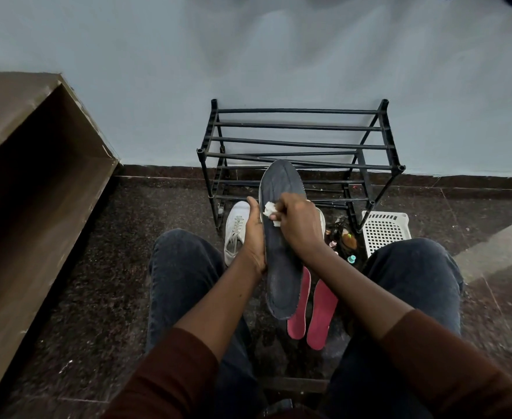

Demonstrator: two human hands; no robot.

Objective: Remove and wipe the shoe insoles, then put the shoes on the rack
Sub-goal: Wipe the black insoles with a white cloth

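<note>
A long dark grey insole (280, 267) stands upright in front of me, toe end up. My left hand (255, 234) grips its left edge at mid-height. My right hand (300, 223) pinches a crumpled white tissue (270, 211) against the insole's upper face. A white laced sneaker (235, 231) lies on the floor just left of my left hand; a second white shoe (321, 217) is mostly hidden behind my right hand. Two pink insoles (318, 309) lie side by side on the floor under the grey one. The black bar shoe rack (300, 143) stands against the wall beyond.
A white perforated basket (385, 231) sits right of the rack, with small clutter (344, 240) beside it. A brown cabinet (31, 182) fills the left side. My knees in dark jeans flank the work area on a dark speckled floor.
</note>
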